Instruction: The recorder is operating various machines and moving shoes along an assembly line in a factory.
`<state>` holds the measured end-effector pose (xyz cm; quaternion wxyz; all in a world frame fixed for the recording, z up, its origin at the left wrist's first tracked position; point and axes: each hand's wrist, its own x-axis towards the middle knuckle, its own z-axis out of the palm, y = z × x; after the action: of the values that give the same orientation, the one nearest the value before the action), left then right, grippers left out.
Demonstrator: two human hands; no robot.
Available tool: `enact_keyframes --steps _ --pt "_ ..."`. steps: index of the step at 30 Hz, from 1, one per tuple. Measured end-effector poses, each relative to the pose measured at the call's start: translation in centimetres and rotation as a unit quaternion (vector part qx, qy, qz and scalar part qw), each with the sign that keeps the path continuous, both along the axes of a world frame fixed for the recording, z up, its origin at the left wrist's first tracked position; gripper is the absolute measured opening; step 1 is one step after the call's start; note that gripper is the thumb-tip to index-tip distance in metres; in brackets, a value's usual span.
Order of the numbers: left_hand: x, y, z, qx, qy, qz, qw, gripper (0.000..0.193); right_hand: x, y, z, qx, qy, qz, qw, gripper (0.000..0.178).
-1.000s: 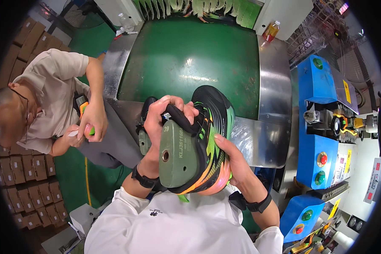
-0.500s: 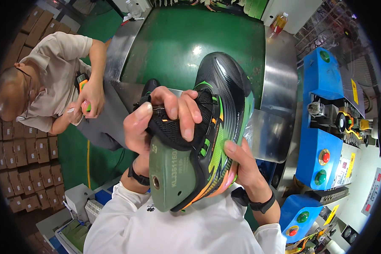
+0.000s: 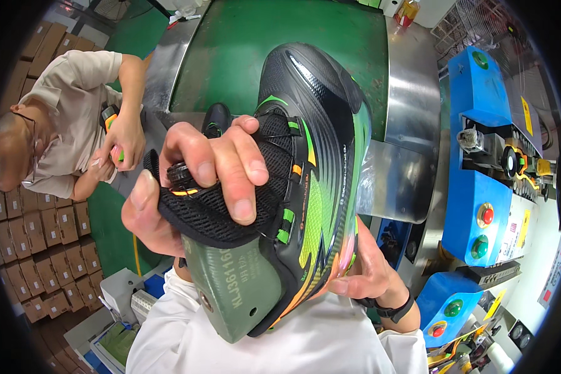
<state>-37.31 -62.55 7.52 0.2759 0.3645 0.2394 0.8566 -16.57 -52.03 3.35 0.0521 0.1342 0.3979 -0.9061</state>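
i see a black shoe with green and orange stripes filling the middle of the frame, held up close to the camera, toe toward the top and heel toward the bottom. a dull green foot form sits inside it and sticks out of the opening at the lower centre. my left hand is clamped on the shoe's mesh tongue and collar at centre left: the fingers curl over the top of the mesh and the thumb presses from the left side, pinching the fabric between them. my right hand is closed around the sole side at lower right of the shoe, fingers wrapped onto the orange and pink edge, with a dark wristband just below it. my white sleeves fill the bottom of the frame.

behind the shoe, in the upper centre, lies a green belt framed by a steel table. at the left of the frame another person in a beige shirt bends over, their hand gripping an orange and black tool. brown boxes are stacked at lower left. a blue machine with red and green buttons stands at the right.
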Motion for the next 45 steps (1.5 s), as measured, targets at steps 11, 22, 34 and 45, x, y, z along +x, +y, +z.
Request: enact_keyframes --steps 11,22,34,45 --pt "0.5 2.5 1.9 -0.015 -0.015 -0.024 0.999 0.041 1.0 1.2 1.8 0.090 0.043 -0.039 0.994 0.103" --pt "1.1 3.1 1.4 0.008 0.025 -0.021 0.999 0.042 0.8 1.6 2.3 0.207 0.029 -0.053 0.977 0.099" --pt "2.2 2.2 1.5 -0.026 -0.039 0.002 0.999 0.038 1.5 2.3 2.6 0.062 0.060 -0.015 0.996 0.099" --pt "2.6 2.1 1.8 -0.058 -0.009 -0.004 0.998 0.039 2.3 1.5 2.5 0.068 0.046 -0.038 0.996 0.100"
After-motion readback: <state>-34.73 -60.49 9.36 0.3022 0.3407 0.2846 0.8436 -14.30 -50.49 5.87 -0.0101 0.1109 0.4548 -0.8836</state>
